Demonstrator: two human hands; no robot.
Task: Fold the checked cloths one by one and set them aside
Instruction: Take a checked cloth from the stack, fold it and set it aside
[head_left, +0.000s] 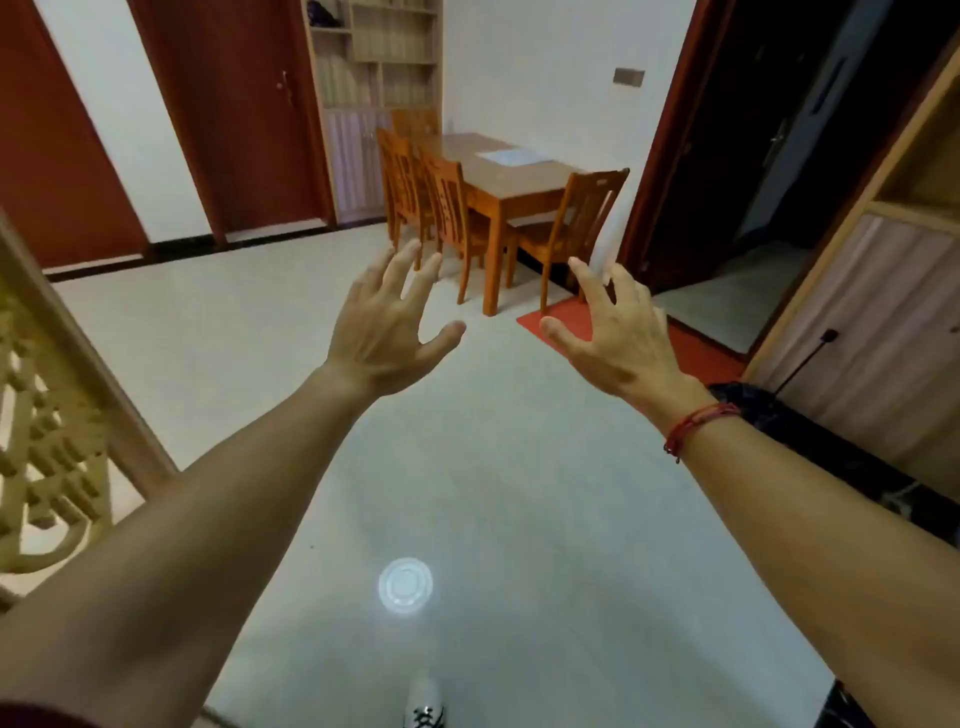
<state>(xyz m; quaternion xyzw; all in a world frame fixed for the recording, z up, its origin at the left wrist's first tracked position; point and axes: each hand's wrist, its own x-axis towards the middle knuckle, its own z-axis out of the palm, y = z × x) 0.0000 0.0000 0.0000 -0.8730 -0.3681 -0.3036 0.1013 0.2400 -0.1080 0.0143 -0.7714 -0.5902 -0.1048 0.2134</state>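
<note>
Bare left hand (387, 322) and bare right hand (613, 332), red-corded wrist: fingers spread, holding nothing, pointed toward 12 o'clock. Pale sheet (506, 156) on brown wooden table (519, 179), possibly cloth; indistinct.

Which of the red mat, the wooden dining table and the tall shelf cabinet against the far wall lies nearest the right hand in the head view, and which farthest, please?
From the right hand:
1. Red mat, on the floor just beyond it.
2. Wooden dining table, farther ahead, with chairs around.
3. Shelf cabinet, at the far wall, left of the table.
</note>
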